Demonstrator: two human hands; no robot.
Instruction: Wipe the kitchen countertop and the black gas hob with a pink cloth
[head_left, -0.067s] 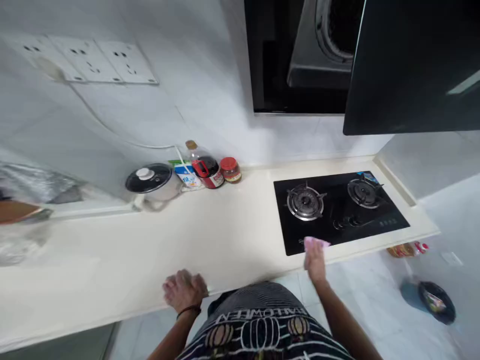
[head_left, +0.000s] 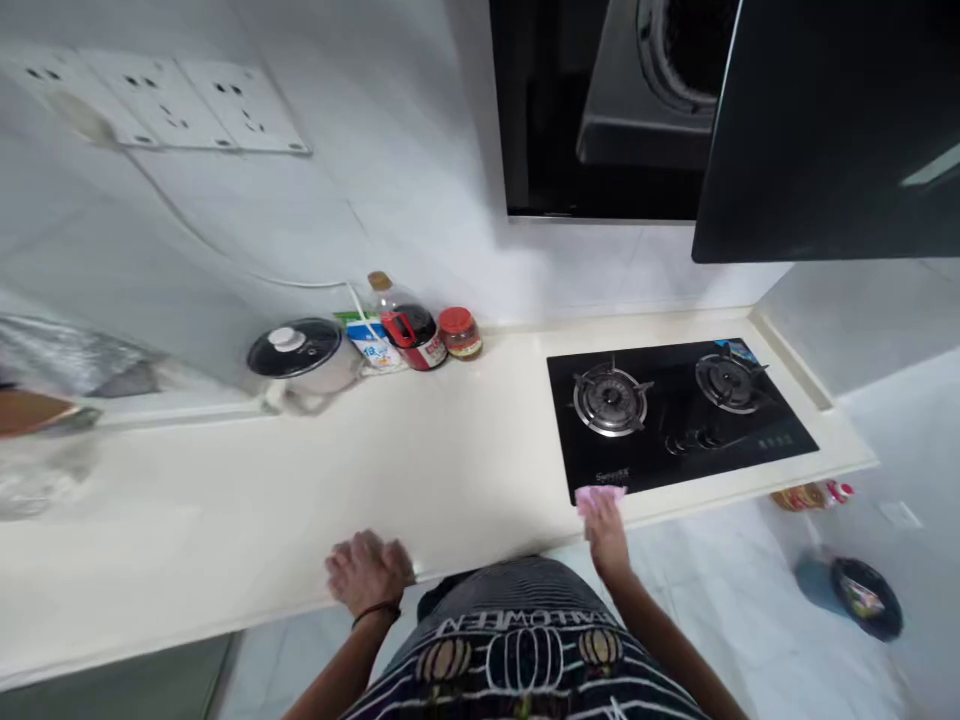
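Note:
My right hand [head_left: 604, 532] presses a pink cloth [head_left: 598, 495] at the front left corner of the black gas stove [head_left: 645, 475]. The fingers lie over the cloth, hiding part of it. Resting on the front edge of the cream countertop [head_left: 285, 510], my left hand [head_left: 369, 572] is open, its fingers spread on the surface and nothing held. A dark band circles the left wrist. Two burners with metal pan supports sit on the stove.
Against the wall stand an electric pot [head_left: 304, 355] with a glass lid, a blue and white packet [head_left: 375, 345], a dark jar with a red handle [head_left: 416, 340] and a red-lidded jar [head_left: 460, 333]. A black range hood [head_left: 600, 190] overhangs the stove. A bin [head_left: 862, 600] stands on the floor right.
My right hand has slid left along the stove's front edge with the pink cloth. My left hand stays on the counter. The view has shifted slightly.

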